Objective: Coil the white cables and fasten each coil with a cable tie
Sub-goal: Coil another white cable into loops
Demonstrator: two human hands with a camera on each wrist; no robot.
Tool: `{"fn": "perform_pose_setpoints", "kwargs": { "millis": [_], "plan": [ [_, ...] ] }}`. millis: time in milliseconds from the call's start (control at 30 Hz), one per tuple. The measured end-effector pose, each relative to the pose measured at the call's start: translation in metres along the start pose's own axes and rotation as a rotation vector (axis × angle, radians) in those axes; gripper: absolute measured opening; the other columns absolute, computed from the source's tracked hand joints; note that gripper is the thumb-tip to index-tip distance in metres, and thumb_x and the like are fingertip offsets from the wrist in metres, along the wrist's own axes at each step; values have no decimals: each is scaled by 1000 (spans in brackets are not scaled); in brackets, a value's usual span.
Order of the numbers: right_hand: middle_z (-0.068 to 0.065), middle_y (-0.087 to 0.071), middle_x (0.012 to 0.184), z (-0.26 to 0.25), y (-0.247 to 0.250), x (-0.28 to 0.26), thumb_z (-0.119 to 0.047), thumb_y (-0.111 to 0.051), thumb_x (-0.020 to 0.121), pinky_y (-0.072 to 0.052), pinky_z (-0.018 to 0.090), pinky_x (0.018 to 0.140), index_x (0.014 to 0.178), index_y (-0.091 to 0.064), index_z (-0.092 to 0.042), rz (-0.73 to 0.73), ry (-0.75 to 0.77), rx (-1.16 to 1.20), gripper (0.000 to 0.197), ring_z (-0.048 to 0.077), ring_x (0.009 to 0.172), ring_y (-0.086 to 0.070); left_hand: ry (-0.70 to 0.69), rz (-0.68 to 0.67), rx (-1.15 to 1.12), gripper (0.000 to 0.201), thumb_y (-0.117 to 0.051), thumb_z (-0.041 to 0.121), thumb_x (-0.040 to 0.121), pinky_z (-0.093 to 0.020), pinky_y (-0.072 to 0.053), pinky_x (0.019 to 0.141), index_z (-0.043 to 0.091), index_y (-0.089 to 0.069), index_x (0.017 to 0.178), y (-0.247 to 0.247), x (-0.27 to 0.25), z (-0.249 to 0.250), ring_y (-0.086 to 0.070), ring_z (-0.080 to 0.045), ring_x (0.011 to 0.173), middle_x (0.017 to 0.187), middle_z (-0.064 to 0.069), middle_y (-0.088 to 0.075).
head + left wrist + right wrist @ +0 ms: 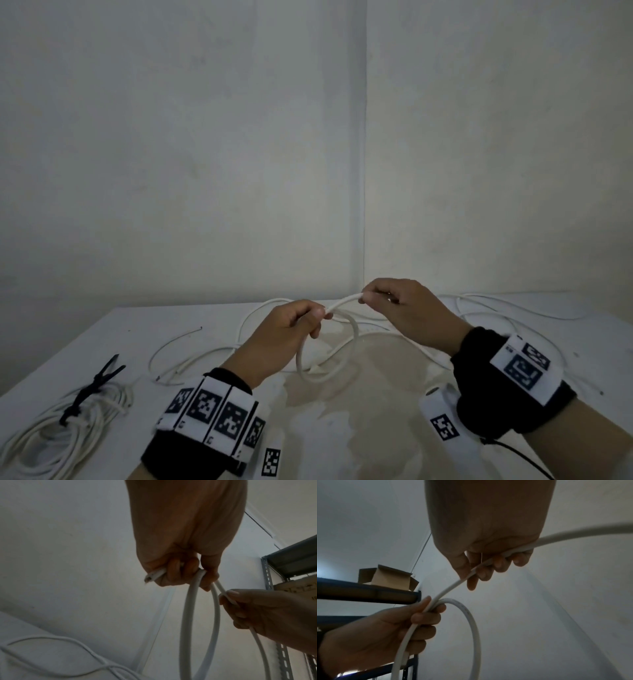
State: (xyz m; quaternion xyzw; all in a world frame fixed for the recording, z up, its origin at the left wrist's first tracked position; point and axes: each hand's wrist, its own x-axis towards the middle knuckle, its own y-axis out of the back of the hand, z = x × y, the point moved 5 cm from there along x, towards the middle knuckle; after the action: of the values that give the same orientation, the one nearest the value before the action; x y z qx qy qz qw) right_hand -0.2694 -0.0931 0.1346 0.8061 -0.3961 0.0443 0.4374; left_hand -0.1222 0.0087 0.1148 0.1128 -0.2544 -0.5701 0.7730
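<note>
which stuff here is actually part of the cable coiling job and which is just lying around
Part of the job:
- thick white cable, one loop formed, held by left hand and right hand
- loose thin white cables on the table
- finished coil with black cable tie

Lying about:
- cardboard box on metal shelf

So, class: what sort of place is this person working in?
Probably a storeroom or workshop: bare white walls, a metal rack with a cardboard box, and a plain white table.
</note>
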Motion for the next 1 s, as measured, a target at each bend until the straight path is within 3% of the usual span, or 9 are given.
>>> {"fn": "perform_pose_setpoints", "kwargs": {
  "millis": [133, 300, 433, 533, 633, 700, 800, 900, 1000],
  "plan": [
    [-14, -52, 72, -12, -15, 5, -31, -40, 97, -35, 14, 64, 94, -59, -24, -148, 50, -110, 21, 0, 67, -49, 8, 43, -57, 29, -40, 24, 97, -8, -31, 51, 18, -66, 88, 5, -2, 6, -41, 6, 47, 51, 21, -50],
    [-7, -68, 82, -15, -31, 2, -25, -44, 97, -38, 28, 78, 87, -65, -27, -187, -10, 275, 24, 15, 82, -51, 39, 101, -172, 29, -39, 23, 97, -7, -28, 43, 17, -66, 89, 6, -6, 2, -37, 3, 42, 52, 15, -46],
    [-1, -69, 75, -23, -23, 10, -18, -47, 95, -39, 35, 84, 86, -65, -21, -163, 3, 328, 20, 27, 82, -54, -11, 154, -92, 20, -51, 27, 93, -6, -34, 51, 18, -68, 85, 13, -2, 0, -44, 5, 49, 53, 15, -54],
    [1, -71, 79, -26, -23, 13, -16, -47, 95, -43, 46, 89, 84, -64, -17, -179, 9, 298, 20, 32, 86, -58, -91, 164, 86, 12, -59, 46, 80, -15, -40, 63, 37, -66, 81, 23, -1, 2, -54, 5, 63, 65, 22, -63],
    [-2, -70, 76, -26, -28, 14, -16, -46, 95, -45, 36, 62, 83, -60, -16, -196, -26, 269, 19, 29, 67, -52, -101, 120, 343, 9, -52, 46, 89, -18, -40, 63, 53, -55, 84, 24, -3, 0, -54, 8, 72, 75, 20, -63],
    [-2, -69, 78, -26, -33, 15, -16, -44, 95, -43, 28, 57, 83, -58, -15, -214, -51, 270, 18, 21, 66, -52, -110, 108, 404, 12, -48, 38, 92, -17, -31, 55, 42, -53, 83, 21, -2, 0, -48, 2, 59, 64, 14, -53],
    [-9, -68, 78, -27, -38, 16, -25, -46, 94, -46, 38, 73, 81, -56, -24, -214, -5, 159, 17, 24, 76, -56, -128, 127, 420, 12, -47, 28, 95, -15, -30, 53, 25, -54, 86, 21, -2, 1, -41, -2, 56, 64, 11, -44],
    [-8, -66, 75, -32, -37, 16, -37, -50, 92, -46, 32, 77, 82, -59, -32, -224, 56, 110, 14, 15, 80, -60, -117, 152, 346, 15, -51, 31, 92, -15, -31, 52, 23, -55, 80, 22, -5, -3, -40, -5, 52, 59, 8, -43],
    [-10, -65, 73, -32, -33, 21, -23, -51, 93, -45, 31, 77, 76, -59, -27, -180, 56, 128, 19, 11, 76, -58, -109, 269, 245, 25, -60, 37, 85, -16, -28, 47, 17, -59, 71, 27, -7, -5, -37, -7, 50, 52, 6, -39]
  ]
}}
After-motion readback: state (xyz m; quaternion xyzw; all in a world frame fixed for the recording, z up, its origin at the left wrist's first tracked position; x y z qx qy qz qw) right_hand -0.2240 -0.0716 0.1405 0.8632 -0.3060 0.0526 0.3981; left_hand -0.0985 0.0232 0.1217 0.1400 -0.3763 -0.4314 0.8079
